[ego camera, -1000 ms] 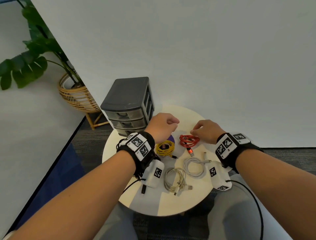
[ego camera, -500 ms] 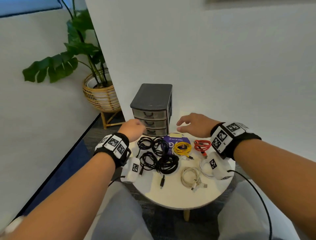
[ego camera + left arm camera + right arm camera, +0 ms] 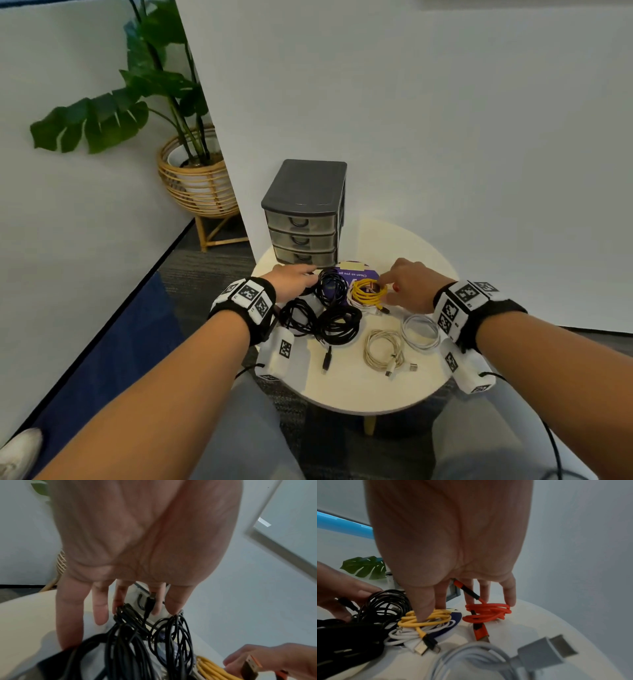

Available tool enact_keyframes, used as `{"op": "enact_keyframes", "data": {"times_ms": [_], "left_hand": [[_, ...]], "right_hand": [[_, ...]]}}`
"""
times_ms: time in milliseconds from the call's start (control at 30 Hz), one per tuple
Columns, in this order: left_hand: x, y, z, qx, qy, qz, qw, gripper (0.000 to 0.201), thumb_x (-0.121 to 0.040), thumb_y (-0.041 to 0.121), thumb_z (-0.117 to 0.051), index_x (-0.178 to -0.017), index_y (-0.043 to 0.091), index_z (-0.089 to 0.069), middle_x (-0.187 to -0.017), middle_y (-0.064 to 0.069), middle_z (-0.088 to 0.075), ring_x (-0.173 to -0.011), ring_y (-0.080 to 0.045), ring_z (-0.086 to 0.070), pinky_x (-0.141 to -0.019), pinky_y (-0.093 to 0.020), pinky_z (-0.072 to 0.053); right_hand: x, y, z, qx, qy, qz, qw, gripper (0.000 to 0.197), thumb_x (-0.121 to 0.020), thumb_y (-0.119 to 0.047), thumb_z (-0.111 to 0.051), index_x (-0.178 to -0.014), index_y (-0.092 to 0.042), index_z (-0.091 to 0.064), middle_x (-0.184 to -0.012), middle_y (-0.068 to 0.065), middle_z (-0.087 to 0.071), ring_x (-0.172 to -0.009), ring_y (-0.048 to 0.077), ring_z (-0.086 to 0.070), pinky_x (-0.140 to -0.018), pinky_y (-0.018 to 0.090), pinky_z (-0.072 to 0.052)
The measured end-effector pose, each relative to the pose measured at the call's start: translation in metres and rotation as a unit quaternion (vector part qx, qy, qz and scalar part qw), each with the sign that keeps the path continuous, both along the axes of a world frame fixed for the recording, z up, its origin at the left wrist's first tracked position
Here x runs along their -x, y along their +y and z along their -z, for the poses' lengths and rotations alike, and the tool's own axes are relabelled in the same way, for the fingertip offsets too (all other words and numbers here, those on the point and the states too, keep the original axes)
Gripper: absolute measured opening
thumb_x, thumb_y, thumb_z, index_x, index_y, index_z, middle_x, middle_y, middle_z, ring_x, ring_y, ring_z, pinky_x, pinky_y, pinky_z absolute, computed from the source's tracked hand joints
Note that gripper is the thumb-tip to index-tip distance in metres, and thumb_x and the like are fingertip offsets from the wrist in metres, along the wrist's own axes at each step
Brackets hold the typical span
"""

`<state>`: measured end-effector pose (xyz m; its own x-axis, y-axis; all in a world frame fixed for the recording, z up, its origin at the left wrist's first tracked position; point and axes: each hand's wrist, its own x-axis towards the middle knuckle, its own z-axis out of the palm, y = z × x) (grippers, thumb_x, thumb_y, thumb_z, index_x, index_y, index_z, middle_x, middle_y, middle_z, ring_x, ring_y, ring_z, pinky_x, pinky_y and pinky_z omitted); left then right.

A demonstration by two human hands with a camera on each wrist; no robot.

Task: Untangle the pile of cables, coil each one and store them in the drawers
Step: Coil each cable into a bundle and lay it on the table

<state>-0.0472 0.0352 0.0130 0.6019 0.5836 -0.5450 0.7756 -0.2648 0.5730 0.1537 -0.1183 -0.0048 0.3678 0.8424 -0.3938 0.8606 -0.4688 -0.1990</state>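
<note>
A grey three-drawer unit (image 3: pixel 305 192) stands at the back left of the round table (image 3: pixel 359 387), all drawers closed. Black coils (image 3: pixel 339 323) lie in front of it. My left hand (image 3: pixel 296 279) reaches over them with straight fingers (image 3: pixel 101 612) touching the black cables (image 3: pixel 130 635). My right hand (image 3: pixel 407 284) is lowered on two coils. Its thumb tip presses into the yellow coil (image 3: pixel 426 618), and its other fingers touch the red coil (image 3: pixel 488 613). In the head view the red coil is hidden under that hand. A white cable (image 3: pixel 406 635) lies beneath the yellow one.
A beige coil (image 3: pixel 382 349) and a white coil (image 3: pixel 419 330) lie nearer the front of the table. A purple card (image 3: pixel 356 274) sits under the cables by the drawers. A potted plant (image 3: pixel 195 171) in a rattan stand is on the floor at left.
Both hands have come down from hovering near the drawer unit. The left now touches the black coils, and the right now touches the yellow and red coils.
</note>
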Motion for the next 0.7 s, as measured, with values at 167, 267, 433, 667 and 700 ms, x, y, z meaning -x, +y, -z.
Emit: {"op": "enact_keyframes", "data": {"times_ms": [167, 267, 433, 667, 700], "left_hand": [[-0.010, -0.009, -0.005, -0.027, 0.003, 0.042, 0.999, 0.045, -0.110, 0.030, -0.042, -0.155, 0.027, -0.040, -0.164, -0.004, -0.034, -0.149, -0.028, -0.033, -0.114, -0.037, -0.032], [-0.012, -0.011, -0.002, -0.028, 0.003, 0.049, 0.998, 0.044, -0.110, 0.029, -0.042, -0.154, 0.028, -0.042, -0.162, -0.003, -0.037, -0.147, -0.028, -0.036, -0.108, -0.033, -0.035], [-0.015, -0.011, 0.004, -0.021, 0.016, 0.051, 0.998, 0.046, -0.109, 0.023, -0.043, -0.154, 0.032, -0.043, -0.160, -0.006, -0.040, -0.142, -0.029, -0.042, -0.100, -0.032, -0.039], [-0.016, -0.014, 0.008, 0.000, 0.022, 0.056, 0.998, 0.044, -0.108, 0.021, -0.045, -0.150, 0.034, -0.047, -0.155, -0.007, -0.046, -0.137, -0.031, -0.047, -0.096, -0.035, -0.043], [-0.016, -0.015, 0.008, 0.000, 0.024, 0.060, 0.998, 0.044, -0.108, 0.021, -0.044, -0.150, 0.034, -0.047, -0.155, -0.007, -0.046, -0.137, -0.032, -0.046, -0.098, -0.036, -0.043]], "right_hand": [[-0.006, -0.001, 0.001, 0.000, -0.029, 0.018, 0.999, 0.031, -0.096, -0.049, -0.058, -0.118, -0.032, -0.070, -0.110, 0.000, -0.048, -0.100, 0.026, -0.055, -0.097, 0.048, -0.049], [-0.009, -0.004, -0.001, 0.004, -0.030, 0.023, 0.999, 0.032, -0.096, -0.050, -0.057, -0.119, -0.031, -0.070, -0.107, 0.001, -0.048, -0.098, 0.026, -0.056, -0.095, 0.046, -0.051], [-0.012, -0.008, -0.002, 0.001, -0.032, 0.024, 0.999, 0.032, -0.096, -0.048, -0.058, -0.119, -0.030, -0.070, -0.107, 0.001, -0.048, -0.097, 0.026, -0.056, -0.094, 0.044, -0.052], [-0.011, -0.009, -0.007, 0.005, -0.033, 0.013, 0.999, 0.026, -0.097, -0.040, -0.057, -0.114, -0.026, -0.071, -0.106, 0.003, -0.050, -0.097, 0.025, -0.059, -0.090, 0.037, -0.051], [-0.011, -0.009, -0.007, 0.006, -0.038, 0.010, 0.999, 0.026, -0.097, -0.038, -0.057, -0.114, -0.025, -0.071, -0.106, 0.004, -0.051, -0.098, 0.024, -0.059, -0.090, 0.036, -0.050]]}}
